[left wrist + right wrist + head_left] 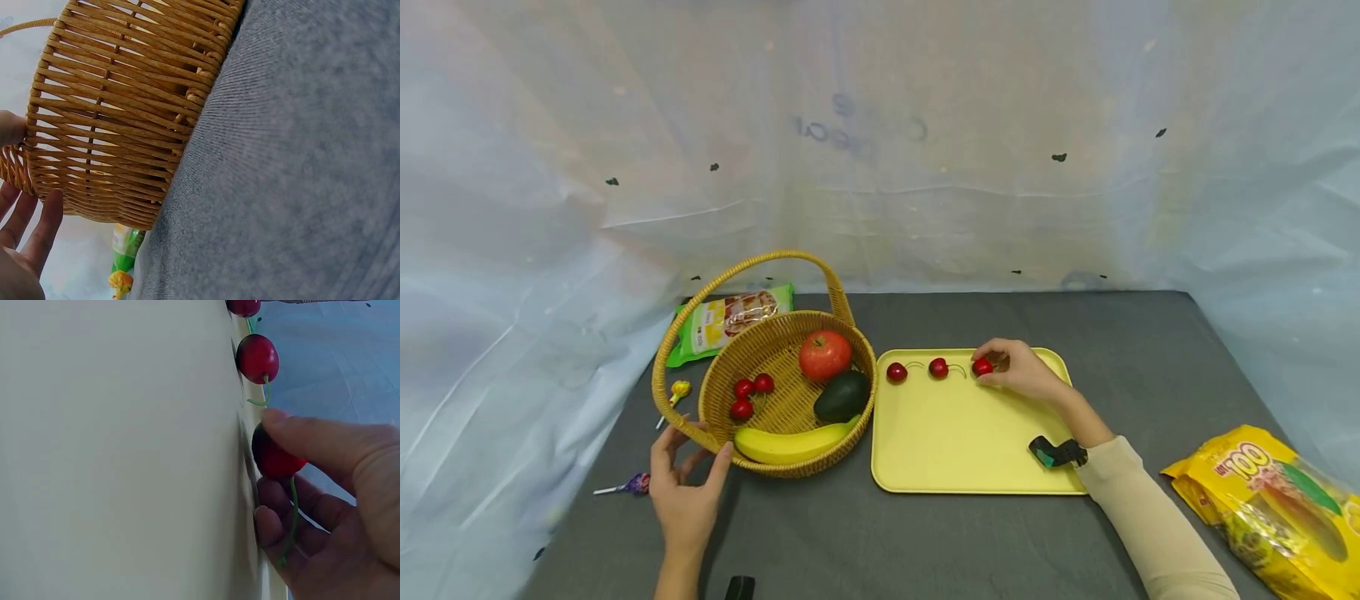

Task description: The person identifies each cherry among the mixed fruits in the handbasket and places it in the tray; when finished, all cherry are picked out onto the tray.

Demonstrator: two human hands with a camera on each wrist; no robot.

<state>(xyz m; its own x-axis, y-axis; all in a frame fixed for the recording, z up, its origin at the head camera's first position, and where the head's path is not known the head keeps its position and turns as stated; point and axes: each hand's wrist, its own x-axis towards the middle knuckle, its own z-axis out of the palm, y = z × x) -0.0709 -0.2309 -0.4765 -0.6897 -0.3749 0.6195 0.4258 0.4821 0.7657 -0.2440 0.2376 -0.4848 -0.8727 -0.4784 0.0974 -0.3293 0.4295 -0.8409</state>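
My right hand (1022,371) pinches a red cherry (276,455) between thumb and fingers, at the far side of a yellow tray (955,442). The cherry's green stem hangs toward the palm in the right wrist view. Two more cherries lie in a row to its left, the nearer cherry (938,368) and the farther cherry (897,372). My left hand (687,496) grips the near left of a wicker basket (119,119), where its handle meets the rim. Inside the basket are several cherries (742,389), a red apple (825,356), a dark green avocado (842,397) and a banana (793,444).
Behind the basket lies a green snack bag (730,323). A yellow-wrapped lollipop (680,390) and a purple-wrapped lollipop (638,483) lie left of it. At the right edge sits a large yellow bag (1273,508). White sheeting surrounds the grey tabletop (925,550).
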